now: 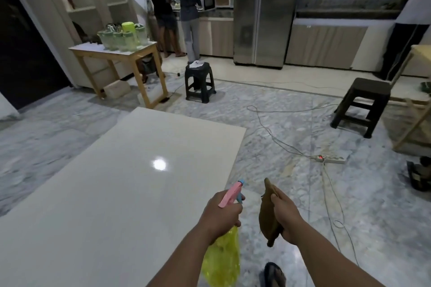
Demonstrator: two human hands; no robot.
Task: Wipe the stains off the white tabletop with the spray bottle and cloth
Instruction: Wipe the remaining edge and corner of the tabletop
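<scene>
The white tabletop (121, 182) fills the lower left, glossy, with a lamp reflection near its middle; no stains are visible on it from here. My left hand (220, 215) grips the neck of a spray bottle (222, 256) with a yellow body and a pink and blue head, held at the table's right edge with the nozzle aimed forward. My right hand (288, 216) holds a bunched brown cloth (268, 214) just right of the bottle, over the floor beside the table.
Cables and a power strip (331, 158) lie on the marble floor to the right. Two dark stools (199, 81) (363, 105) stand ahead. A wooden side table (121, 63) carries jars. Two people stand at the far counter; a third person is at the right edge.
</scene>
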